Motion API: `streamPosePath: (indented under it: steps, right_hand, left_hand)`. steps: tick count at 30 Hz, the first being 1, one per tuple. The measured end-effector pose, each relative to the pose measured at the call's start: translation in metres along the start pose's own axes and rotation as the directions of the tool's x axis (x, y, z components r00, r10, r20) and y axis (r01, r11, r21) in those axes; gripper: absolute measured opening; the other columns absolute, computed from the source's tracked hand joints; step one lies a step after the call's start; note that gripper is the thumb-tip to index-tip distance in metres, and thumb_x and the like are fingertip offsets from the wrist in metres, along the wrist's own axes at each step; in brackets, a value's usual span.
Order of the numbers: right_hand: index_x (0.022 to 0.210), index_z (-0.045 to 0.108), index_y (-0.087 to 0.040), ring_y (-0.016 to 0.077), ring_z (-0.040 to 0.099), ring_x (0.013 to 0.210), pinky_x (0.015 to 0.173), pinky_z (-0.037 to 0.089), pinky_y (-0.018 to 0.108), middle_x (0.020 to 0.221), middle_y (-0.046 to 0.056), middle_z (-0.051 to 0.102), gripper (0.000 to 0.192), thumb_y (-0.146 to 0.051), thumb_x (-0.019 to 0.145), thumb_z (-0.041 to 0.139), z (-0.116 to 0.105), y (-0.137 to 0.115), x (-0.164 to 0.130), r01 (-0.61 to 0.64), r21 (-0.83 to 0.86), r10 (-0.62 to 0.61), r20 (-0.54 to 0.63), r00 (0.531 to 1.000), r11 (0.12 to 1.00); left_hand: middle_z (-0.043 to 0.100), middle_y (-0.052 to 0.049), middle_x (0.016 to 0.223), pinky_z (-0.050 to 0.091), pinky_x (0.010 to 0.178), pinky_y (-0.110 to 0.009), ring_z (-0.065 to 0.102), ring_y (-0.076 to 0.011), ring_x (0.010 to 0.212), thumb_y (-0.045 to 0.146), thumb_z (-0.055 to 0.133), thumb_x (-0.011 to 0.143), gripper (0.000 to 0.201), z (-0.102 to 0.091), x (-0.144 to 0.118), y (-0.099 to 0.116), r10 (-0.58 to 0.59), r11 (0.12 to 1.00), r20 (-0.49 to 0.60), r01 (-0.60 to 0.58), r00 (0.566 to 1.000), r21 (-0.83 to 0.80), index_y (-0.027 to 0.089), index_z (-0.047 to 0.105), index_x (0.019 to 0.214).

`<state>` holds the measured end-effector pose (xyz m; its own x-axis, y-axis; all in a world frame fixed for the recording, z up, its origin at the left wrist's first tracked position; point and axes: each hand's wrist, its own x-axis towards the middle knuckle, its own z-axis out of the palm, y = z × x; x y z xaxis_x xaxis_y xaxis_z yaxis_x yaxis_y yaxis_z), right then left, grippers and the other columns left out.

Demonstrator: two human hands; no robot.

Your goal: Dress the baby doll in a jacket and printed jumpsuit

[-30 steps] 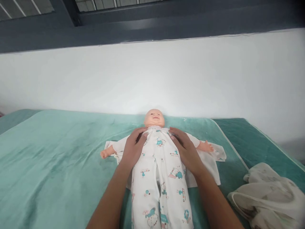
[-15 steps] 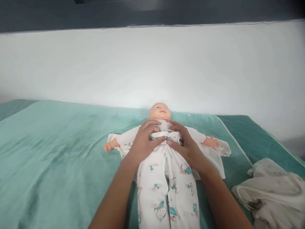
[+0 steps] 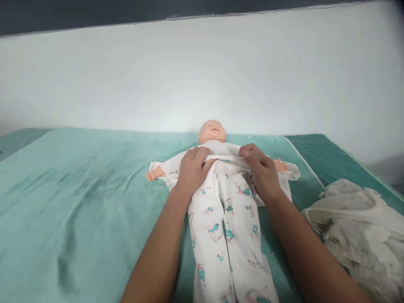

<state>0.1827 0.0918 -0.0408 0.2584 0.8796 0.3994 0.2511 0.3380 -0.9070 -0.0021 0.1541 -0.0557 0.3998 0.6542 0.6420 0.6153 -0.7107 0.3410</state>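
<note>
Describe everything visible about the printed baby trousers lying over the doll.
The printed baby trousers are white soft-looking fabric dotted with small teal and pink cartoon animals. Two legs run toward the camera, the ends cut off by the frame's bottom edge. They lie flat over the doll, which rests face up on the teal blanket. The waistband sits at the doll's chest, bunched; the left hand and right hand each grip it at one side.

1. The bald plastic baby doll lies face-up, head toward twelve o'clock, arms outspread.
2. My white cartoon-printed cotton trousers lie over it, waistband bunched at its chest.
</note>
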Motion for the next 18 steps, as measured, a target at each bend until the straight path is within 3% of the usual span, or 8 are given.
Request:
streamPosePath:
  steps: [2,5,8,10,13,18]
  right_hand:
    - [0.063,0.051,-0.021,0.0131,0.042,0.059,0.056,0.035,0.028,0.065,-0.001,0.045,0.036,-0.047,0.088,0.053,-0.006,0.003,-0.004,-0.098,0.102,0.109,-0.109,0.988,0.99]
    - [0.054,0.044,-0.021,0.0117,0.035,0.052,0.051,0.031,0.028,0.054,-0.003,0.038,0.043,-0.049,0.084,0.055,-0.013,0.015,-0.009,-0.148,0.256,0.206,-0.218,0.954,0.955]
    - [0.052,0.04,-0.022,0.0109,0.031,0.049,0.048,0.027,0.028,0.051,-0.004,0.034,0.046,-0.052,0.081,0.058,-0.017,0.029,-0.018,-0.236,0.208,0.284,-0.243,0.928,0.949]
    - [0.052,0.037,-0.022,0.0107,0.03,0.049,0.048,0.025,0.028,0.05,-0.005,0.032,0.05,-0.056,0.081,0.059,-0.022,0.035,-0.026,-0.293,0.027,0.292,-0.195,0.936,0.956]
    - [0.055,0.037,-0.021,0.0121,0.035,0.057,0.053,0.028,0.028,0.055,-0.003,0.037,0.051,-0.06,0.083,0.055,-0.031,0.039,-0.039,-0.235,-0.205,0.235,-0.024,0.972,0.95]
    - [0.081,0.055,-0.021,0.0147,0.045,0.07,0.063,0.036,0.027,0.073,-0.002,0.05,0.037,-0.057,0.08,0.061,-0.046,0.042,-0.056,-0.126,-0.229,0.183,0.246,0.952,0.965]
  left_hand:
    - [0.066,-0.004,0.088,0.043,0.078,-0.033,0.058,-0.0222,0.086,0.035,0.052,0.093,0.014,0.0,-0.003,-0.002,-0.052,0.998,0.017,0.051,0.999,0.024,0.022,0.057,0.096]
    - [0.069,-0.003,0.091,0.042,0.078,-0.032,0.06,-0.0223,0.085,0.034,0.053,0.092,0.014,-0.002,-0.011,-0.005,-0.124,0.991,0.04,0.122,0.991,0.047,0.023,0.058,0.097]
    - [0.071,-0.002,0.092,0.041,0.077,-0.032,0.06,-0.0222,0.082,0.033,0.051,0.092,0.013,-0.005,-0.023,-0.007,-0.207,0.978,0.043,0.205,0.977,0.047,0.024,0.06,0.095]
    - [0.071,-0.002,0.088,0.04,0.075,-0.032,0.06,-0.0221,0.08,0.035,0.051,0.091,0.015,-0.008,-0.032,-0.007,-0.278,0.96,0.045,0.277,0.959,0.028,0.024,0.06,0.092]
    - [0.068,-0.001,0.082,0.04,0.071,-0.03,0.059,-0.0197,0.076,0.039,0.051,0.09,0.019,-0.013,-0.046,-0.003,-0.364,0.926,0.064,0.368,0.929,-0.079,0.023,0.06,0.086]
    - [0.062,0.002,0.08,0.041,0.07,-0.027,0.054,-0.0156,0.075,0.05,0.054,0.087,0.028,-0.021,-0.068,0.011,-0.453,0.823,0.134,0.471,0.882,-0.319,0.022,0.056,0.084]
